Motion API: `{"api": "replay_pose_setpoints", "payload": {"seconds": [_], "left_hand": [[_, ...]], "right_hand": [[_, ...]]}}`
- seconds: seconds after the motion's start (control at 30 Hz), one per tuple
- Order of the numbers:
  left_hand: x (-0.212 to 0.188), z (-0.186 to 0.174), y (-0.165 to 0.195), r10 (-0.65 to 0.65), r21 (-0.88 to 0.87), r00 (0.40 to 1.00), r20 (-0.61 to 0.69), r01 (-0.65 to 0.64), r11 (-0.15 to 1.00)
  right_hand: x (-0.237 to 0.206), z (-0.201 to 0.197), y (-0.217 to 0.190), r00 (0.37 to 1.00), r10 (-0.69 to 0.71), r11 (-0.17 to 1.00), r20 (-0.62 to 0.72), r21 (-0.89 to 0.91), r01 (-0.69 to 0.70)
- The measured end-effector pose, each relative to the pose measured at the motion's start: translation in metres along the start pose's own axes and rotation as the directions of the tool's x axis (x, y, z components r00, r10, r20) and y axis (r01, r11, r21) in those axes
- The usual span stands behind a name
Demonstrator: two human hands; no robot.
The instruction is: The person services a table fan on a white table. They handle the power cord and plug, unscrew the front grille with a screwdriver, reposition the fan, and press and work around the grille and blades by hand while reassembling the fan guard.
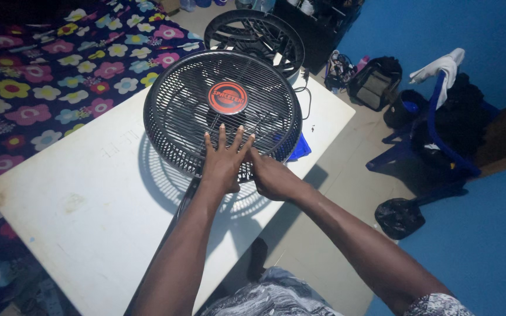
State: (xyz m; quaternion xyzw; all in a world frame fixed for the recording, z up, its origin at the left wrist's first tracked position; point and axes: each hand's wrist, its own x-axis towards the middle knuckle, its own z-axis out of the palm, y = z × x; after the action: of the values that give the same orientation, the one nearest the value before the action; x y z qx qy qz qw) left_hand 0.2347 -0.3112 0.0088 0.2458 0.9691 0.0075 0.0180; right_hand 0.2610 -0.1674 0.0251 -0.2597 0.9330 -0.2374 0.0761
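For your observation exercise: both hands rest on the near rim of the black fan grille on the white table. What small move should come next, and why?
Probably press the left hand down flat while the right hand works along the rim of the fan grille. The left palm lies spread on the mesh, the right fingers curl at the edge, and the grille sits tilted over the white table, so steadying it seems wise.

A flowered bedsheet lies left, a second fan grille behind, a blue chair right.
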Motion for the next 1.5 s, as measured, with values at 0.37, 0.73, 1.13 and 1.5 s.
{"api": "replay_pose_setpoints", "payload": {"seconds": [0.37,0.73,1.13,1.5], "left_hand": [[-0.001,-0.001,0.0,0.002,0.016,1.0,0.001,-0.002,1.0],[-0.001,0.006,0.0,0.012,-0.01,1.0,-0.02,-0.012,1.0],[-0.003,0.0,-0.002,0.011,0.018,1.0,-0.012,-0.011,1.0],[-0.003,0.003,-0.002,0.02,-0.025,0.999,-0.041,-0.021,0.999]], "right_hand": [[0.0,-0.002,-0.01,0.992,0.117,0.993,-0.057,-0.028,-0.119],[-0.001,0.002,0.008,0.993,-0.114,0.986,-0.013,0.121,0.114],[0.0,0.003,-0.003,0.991,0.123,0.988,-0.056,-0.082,-0.127],[-0.002,-0.004,0.004,0.978,-0.198,0.973,-0.057,0.106,0.203]]}}
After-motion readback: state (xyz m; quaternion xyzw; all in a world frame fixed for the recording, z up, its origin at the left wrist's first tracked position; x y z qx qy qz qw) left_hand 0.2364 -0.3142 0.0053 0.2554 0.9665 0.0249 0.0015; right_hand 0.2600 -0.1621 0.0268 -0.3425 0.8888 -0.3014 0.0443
